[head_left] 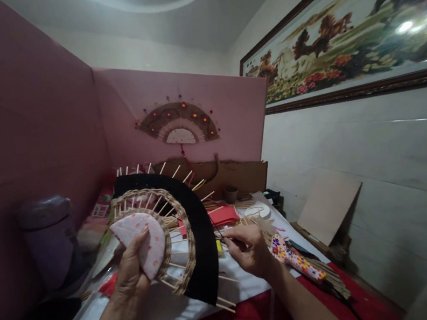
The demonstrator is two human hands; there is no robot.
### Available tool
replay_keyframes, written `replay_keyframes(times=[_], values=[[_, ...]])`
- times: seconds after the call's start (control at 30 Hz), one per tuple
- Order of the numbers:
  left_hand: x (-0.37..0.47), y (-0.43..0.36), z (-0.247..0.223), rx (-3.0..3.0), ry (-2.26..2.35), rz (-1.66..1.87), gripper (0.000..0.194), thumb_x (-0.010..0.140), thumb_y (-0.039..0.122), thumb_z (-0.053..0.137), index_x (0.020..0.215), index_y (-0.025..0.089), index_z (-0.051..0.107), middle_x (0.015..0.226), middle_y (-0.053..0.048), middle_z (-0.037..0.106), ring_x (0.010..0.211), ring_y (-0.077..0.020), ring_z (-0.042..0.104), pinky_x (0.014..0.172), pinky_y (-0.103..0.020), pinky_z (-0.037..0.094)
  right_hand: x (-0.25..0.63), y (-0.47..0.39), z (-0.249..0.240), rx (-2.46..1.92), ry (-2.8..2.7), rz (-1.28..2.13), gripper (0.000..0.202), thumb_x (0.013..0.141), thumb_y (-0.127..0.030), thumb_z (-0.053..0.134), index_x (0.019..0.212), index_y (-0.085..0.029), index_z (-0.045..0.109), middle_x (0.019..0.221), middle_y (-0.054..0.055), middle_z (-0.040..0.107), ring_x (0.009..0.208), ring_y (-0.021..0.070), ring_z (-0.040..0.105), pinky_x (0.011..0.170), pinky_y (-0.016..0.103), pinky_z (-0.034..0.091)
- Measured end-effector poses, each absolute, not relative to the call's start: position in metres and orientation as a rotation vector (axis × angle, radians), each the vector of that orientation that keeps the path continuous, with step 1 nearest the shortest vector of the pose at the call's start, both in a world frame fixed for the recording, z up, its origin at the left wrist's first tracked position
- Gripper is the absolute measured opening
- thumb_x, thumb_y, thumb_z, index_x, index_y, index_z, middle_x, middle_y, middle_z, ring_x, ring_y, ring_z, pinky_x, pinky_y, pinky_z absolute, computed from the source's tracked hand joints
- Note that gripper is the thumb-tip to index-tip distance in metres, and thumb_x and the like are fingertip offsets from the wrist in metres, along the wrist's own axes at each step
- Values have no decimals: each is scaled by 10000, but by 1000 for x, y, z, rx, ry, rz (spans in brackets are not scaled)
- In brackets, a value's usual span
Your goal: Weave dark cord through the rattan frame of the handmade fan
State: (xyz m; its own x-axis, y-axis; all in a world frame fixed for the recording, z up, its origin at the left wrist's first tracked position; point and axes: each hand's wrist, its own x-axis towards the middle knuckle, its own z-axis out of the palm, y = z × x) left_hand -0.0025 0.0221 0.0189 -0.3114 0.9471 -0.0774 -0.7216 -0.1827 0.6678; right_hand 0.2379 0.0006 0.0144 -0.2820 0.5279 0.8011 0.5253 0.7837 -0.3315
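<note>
The half-round fan of black cloth, woven straw and pale sticks (204, 227) sits between the left hand (131, 266), at its inner side, and the right hand (250, 246), beside its outer edge; a thin black thread (215, 226) runs between fan and right hand. Left stands a purple cylindrical container (52, 252). Behind lie flat red sheets (225, 215), left of a round white disc (257, 210). A flower-patterned, pistol-shaped tool (295, 258) lies right of the right hand. Farther back, a brown fan-shaped ornament (189, 114) is on a flat pink panel (122, 104).
</note>
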Motion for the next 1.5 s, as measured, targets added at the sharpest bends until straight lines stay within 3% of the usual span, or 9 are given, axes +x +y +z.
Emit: replay_keyframes(times=[0.27, 0.47, 0.6, 0.77, 0.93, 1.2, 1.5], values=[[-8, 22, 26, 343, 650, 1743, 192, 743, 60, 538, 899, 133, 624, 684, -32, 694, 567, -148, 650, 550, -285, 569, 244, 5, 17, -849, -1696, 235, 173, 777, -246, 528, 675, -162, 640, 533, -11, 527, 485, 106, 425, 472, 236, 310], [-9, 24, 22, 336, 627, 1712, 165, 756, 74, 530, 891, 111, 617, 675, -57, 696, 570, -160, 656, 575, -304, 571, 241, 9, 16, -829, -1673, 483, 186, 776, -285, 544, 740, -166, 683, 635, 23, 632, 586, 144, 536, 535, 248, 388], [-9, 26, 20, 306, 643, 1706, 187, 751, 79, 531, 914, 104, 617, 645, -55, 688, 528, -166, 647, 547, -326, 573, 233, 11, 9, -790, -1808, 469, 182, 777, -251, 538, 777, -167, 700, 693, 47, 656, 618, 153, 562, 552, 253, 412], [-8, 27, 21, 286, 660, 1722, 219, 743, 67, 535, 944, 105, 611, 659, -56, 690, 538, -169, 650, 539, -326, 571, 228, 9, 9, -784, -1872, 395, 208, 783, -239, 530, 686, -138, 684, 565, 28, 585, 518, 115, 487, 487, 226, 363], [-10, 30, 19, 289, 665, 1761, 169, 757, 76, 528, 899, 106, 617, 660, -56, 692, 556, -172, 657, 571, -332, 572, 228, 9, 8, -757, -1870, 338, 181, 780, -228, 536, 717, -155, 689, 587, 31, 607, 536, 123, 513, 517, 232, 385], [-10, 31, 20, 271, 688, 1828, 158, 747, 81, 556, 878, 131, 626, 676, -29, 692, 561, -136, 651, 589, -283, 568, 227, 10, 6, -804, -1882, 346, 225, 791, -250, 536, 638, -136, 655, 501, 5, 510, 470, 96, 411, 464, 230, 309], [-11, 33, 18, 268, 699, 1871, 179, 731, 78, 578, 887, 150, 632, 664, -7, 685, 533, -113, 635, 565, -238, 559, 230, 10, 7, -788, -1953, 194, 184, 791, -217, 533, 685, -135, 659, 508, 1, 536, 463, 85, 423, 476, 220, 315]])
